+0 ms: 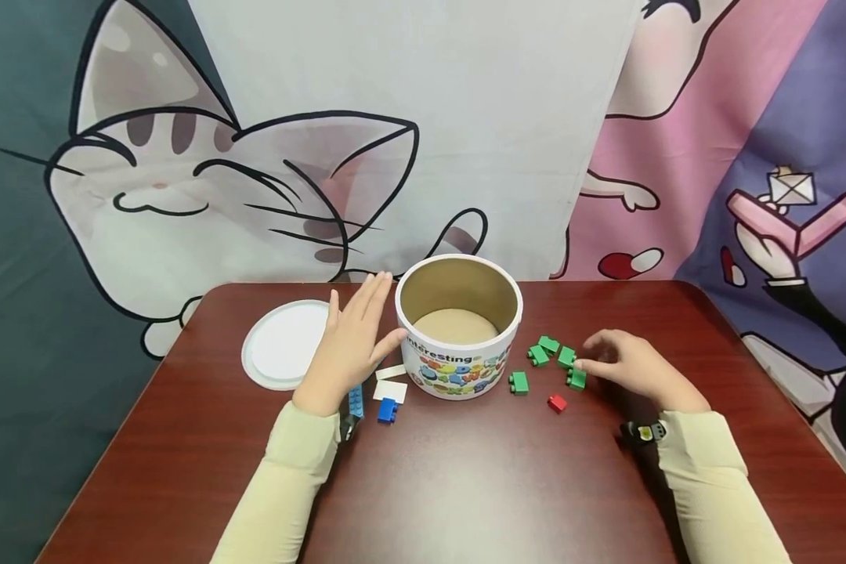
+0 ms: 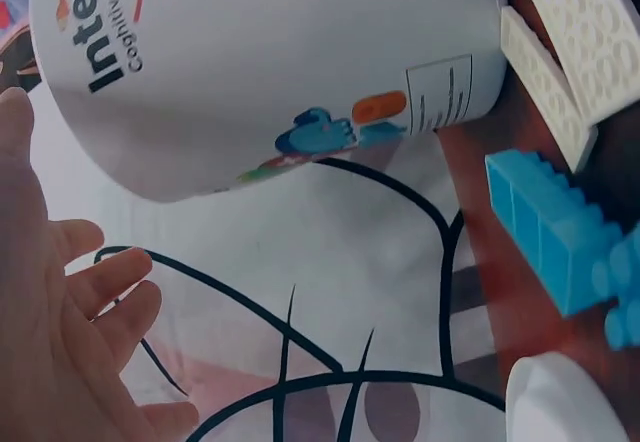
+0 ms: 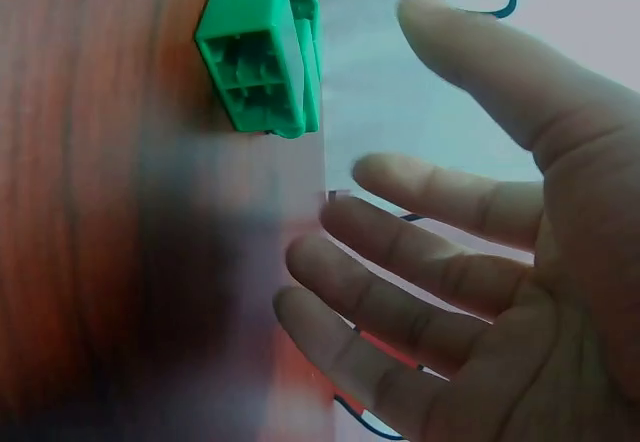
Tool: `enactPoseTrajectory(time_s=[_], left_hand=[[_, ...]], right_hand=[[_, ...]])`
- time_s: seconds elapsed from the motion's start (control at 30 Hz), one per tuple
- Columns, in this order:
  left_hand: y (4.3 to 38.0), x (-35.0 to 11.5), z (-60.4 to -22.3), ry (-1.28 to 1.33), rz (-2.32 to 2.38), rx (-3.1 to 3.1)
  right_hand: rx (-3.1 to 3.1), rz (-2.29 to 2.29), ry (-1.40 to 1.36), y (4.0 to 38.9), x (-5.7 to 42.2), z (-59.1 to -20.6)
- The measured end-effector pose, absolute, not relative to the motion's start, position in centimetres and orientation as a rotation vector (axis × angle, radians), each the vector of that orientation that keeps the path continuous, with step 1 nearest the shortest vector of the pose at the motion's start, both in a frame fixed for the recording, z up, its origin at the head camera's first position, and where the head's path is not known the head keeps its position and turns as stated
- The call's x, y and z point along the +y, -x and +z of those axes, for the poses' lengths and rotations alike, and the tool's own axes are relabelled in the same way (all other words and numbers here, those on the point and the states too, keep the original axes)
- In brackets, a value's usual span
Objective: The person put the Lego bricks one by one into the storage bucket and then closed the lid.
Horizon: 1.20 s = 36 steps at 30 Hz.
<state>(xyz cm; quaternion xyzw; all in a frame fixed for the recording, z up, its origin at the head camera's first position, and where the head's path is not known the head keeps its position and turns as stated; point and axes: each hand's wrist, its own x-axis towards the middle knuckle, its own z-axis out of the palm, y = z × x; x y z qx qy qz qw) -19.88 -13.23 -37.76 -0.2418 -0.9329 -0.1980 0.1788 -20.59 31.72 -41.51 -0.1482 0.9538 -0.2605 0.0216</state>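
A white bucket (image 1: pixel 458 368) with colourful printing stands upright on the table, its mouth uncovered and no blocks visible inside. Beside its left wall is the left hand (image 1: pixel 352 337), fingers extended and palm toward the bucket, holding nothing; the left wrist view shows the fingers (image 2: pixel 120 297) apart from the wall. On the other side, the right hand (image 1: pixel 627 364) hovers by several green building blocks (image 1: pixel 566 357), its fingers loosely bent. Nothing lies in its grasp in the right wrist view, where one green block (image 3: pixel 250 57) sits beyond the thumb. A red block (image 1: pixel 557 403) lies nearer the front.
A round white lid (image 1: pixel 282 345) lies left of the bucket, partly behind the left hand. Between them are white flat plates (image 1: pixel 391 392), a dark blue block (image 1: pixel 387 410) and light blue blocks (image 2: pixel 560 232). A printed cloth (image 1: pixel 465 117) hangs behind the table (image 1: pixel 465 486).
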Motion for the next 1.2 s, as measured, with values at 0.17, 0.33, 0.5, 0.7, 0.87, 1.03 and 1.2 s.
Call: enactPoseTrajectory(time_s=[0.17, 0.33, 0.5, 0.7, 0.87, 1.03, 1.2], left_hand=[[19.3, -13.3, -38.5, 0.671, -0.541, -2.676], [19.4, -13.0, -38.6, 0.681, -0.547, -2.694], [19.5, -12.5, -38.4, 0.704, -0.547, -2.704], [19.7, -12.4, -38.1, 0.697, -0.526, -2.731], [19.8, -12.4, -37.9, 0.719, -0.546, -2.738], [19.8, -12.3, -37.8, 0.734, -0.559, -2.734], [19.8, -12.3, -38.0, 0.745, -0.550, -2.737]], right_hand=[[2.871, -0.779, 0.494, 19.9, 31.2, -41.6], [2.851, -0.728, 0.546, 19.9, 31.4, -41.4], [2.868, -0.706, 0.583, 20.0, 31.6, -41.5], [2.861, -0.708, 0.600, 20.3, 31.6, -41.6], [2.869, -0.686, 0.611, 20.5, 31.3, -41.5], [2.884, -0.700, 0.625, 20.3, 31.0, -41.4], [2.926, -0.726, 0.653, 20.0, 30.6, -41.1]])
